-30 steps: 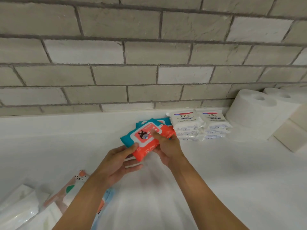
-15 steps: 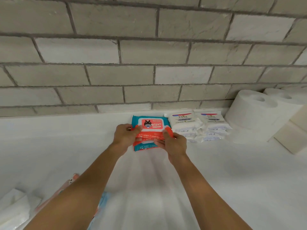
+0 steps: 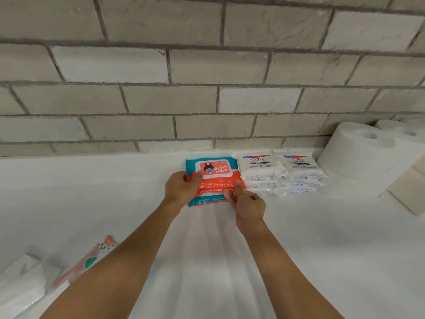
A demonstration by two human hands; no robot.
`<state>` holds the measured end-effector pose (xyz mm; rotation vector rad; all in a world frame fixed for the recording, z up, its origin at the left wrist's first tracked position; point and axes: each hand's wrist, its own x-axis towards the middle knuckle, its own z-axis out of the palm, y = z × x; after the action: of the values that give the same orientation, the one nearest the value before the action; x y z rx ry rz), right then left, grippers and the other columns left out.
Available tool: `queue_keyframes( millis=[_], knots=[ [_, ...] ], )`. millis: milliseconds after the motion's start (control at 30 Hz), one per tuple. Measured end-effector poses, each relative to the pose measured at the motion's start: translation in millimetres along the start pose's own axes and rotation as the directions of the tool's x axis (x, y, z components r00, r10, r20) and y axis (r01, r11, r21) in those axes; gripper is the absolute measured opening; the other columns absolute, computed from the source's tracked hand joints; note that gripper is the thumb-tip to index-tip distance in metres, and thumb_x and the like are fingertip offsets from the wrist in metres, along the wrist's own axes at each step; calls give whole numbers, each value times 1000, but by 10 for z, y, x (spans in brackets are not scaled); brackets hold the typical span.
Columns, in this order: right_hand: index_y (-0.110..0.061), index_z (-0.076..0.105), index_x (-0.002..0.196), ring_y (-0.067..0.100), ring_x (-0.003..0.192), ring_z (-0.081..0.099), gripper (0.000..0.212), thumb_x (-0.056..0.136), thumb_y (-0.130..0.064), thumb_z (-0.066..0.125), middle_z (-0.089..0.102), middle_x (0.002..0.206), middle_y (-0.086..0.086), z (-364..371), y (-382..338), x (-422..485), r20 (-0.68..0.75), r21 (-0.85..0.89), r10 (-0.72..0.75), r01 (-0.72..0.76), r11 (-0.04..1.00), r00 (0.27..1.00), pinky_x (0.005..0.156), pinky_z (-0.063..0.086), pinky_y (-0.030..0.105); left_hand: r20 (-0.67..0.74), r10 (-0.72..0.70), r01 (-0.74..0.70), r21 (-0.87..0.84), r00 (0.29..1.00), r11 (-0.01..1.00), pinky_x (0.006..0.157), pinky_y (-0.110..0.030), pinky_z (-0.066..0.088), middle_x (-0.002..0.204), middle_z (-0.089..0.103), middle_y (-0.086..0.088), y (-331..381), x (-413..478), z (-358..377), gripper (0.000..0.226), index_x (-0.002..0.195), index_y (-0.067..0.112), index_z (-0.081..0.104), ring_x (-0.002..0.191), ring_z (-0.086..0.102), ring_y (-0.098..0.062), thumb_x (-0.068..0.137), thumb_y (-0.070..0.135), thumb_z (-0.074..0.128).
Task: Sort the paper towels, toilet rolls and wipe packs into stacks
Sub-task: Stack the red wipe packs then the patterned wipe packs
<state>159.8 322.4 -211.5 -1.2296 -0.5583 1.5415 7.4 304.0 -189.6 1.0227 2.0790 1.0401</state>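
The stack of orange-and-teal baby wipe packs (image 3: pixel 215 178) sits on the white counter (image 3: pixel 322 238) against the far brick wall (image 3: pixel 207 88), just left of two stacks of white Dove wipe packs (image 3: pixel 279 173), with toilet rolls (image 3: pixel 361 155) further right. The left hand (image 3: pixel 182 188) grips the stack's left edge, thumb on top (its other fingers are hidden). The right hand (image 3: pixel 247 202) presses its thumb on the near right corner, fingers loosely curled.

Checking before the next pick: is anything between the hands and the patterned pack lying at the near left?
Nothing visible. The left hand and right hand are at the baby wipes stack by the wall. The patterned pack lies near left, partly hidden behind the left forearm, with only bare white counter between.
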Motion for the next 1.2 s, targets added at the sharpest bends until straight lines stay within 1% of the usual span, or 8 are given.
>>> queue_keyframes(
  millis=[300,400,500,667,767,900,1033,1200],
  knots=[
    [-7,56,110,21,82,74,38,80,-18,77,70,100,3,46,-47,-105,-12,65,-30,31,997,999,70,62,30,-13,-99,96,-143,995,985,60,-18,48,123,64,-5,29,-45,-47,58,134,16,49,83,61,-14,90,54,55],
    [-8,55,105,22,82,74,34,81,-19,77,70,101,7,39,-33,-110,-24,41,-37,38,998,999,70,62,31,-22,-131,126,-154,991,980,73,-27,52,130,59,-6,15,-60,-82,65,141,16,42,95,62,-17,90,54,56],
    [-10,53,100,23,84,73,30,82,-20,76,69,103,10,45,-21,-129,-39,11,-33,33,999,999,69,61,32,-1,-191,186,-227,982,956,87,-37,56,131,59,-6,3,-69,-112,65,139,17,43,105,64,-21,88,53,59],
    [-16,51,109,23,99,66,36,83,-23,76,66,113,6,14,22,-84,-114,-223,-84,57,973,990,84,59,44,18,-127,128,-206,992,970,73,-26,52,107,65,0,11,-103,-52,26,105,20,55,83,65,-15,92,43,59],
    [-15,51,119,25,106,63,42,86,-28,73,63,122,7,-43,80,-26,-105,-417,-120,66,906,987,94,54,46,1,-101,99,-188,995,977,71,-24,51,101,61,3,21,-119,-35,20,102,22,53,84,64,-15,92,39,61],
    [-16,63,117,22,101,67,29,92,-31,64,70,114,3,-3,201,-19,4,-515,-118,103,851,993,93,53,39,-28,-80,74,-178,996,981,72,-25,51,101,60,4,20,-119,-25,23,104,22,55,83,63,-15,91,39,62],
    [-24,63,106,22,99,68,12,94,-25,63,70,107,-1,45,292,23,27,-491,-100,101,865,995,94,54,41,-47,-66,59,-148,997,987,81,-31,55,114,67,-2,-23,-126,-31,44,123,17,60,85,64,-16,89,44,63],
    [-20,65,98,23,94,70,6,94,-16,62,70,99,1,33,320,74,21,-474,-87,86,877,996,92,56,43,-60,-33,26,-116,998,993,73,-25,54,116,69,-1,-31,-123,-34,49,125,19,62,85,68,-17,86,50,63]
  ],
)
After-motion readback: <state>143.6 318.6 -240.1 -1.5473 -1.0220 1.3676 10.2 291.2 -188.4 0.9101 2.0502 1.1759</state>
